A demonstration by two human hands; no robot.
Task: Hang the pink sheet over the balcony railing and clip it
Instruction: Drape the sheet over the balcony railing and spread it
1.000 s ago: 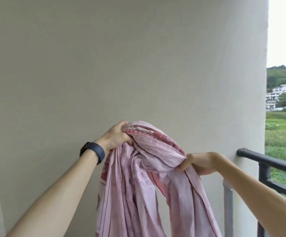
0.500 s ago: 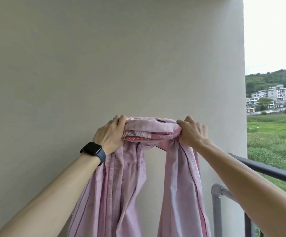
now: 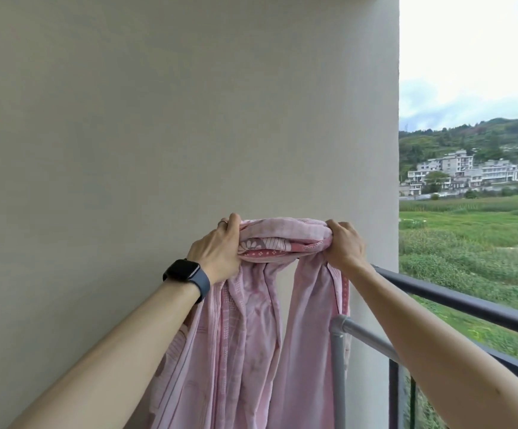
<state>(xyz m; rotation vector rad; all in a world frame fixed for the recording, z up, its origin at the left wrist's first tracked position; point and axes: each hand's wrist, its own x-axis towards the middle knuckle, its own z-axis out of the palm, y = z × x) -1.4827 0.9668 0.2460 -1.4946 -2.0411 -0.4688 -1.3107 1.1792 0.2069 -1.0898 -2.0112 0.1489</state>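
I can read no text, label, brand or number from here. The black smartwatch (image 3: 182, 270) shows a dark face, the pink patterned cotton sheet (image 3: 282, 243) carries only flowers and dots, and the distant white buildings (image 3: 456, 170) are too small.

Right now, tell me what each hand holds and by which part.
Both hold the pink sheet by its bunched top: the left hand grips the left end, the right hand the right end. The rest hangs, not yet over the railing.

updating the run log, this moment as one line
phase: pre-hang | left hand: grips bunched pink sheet | right hand: grips same bunch | sheet: held before wall, tails hanging | railing: sheet not yet over it
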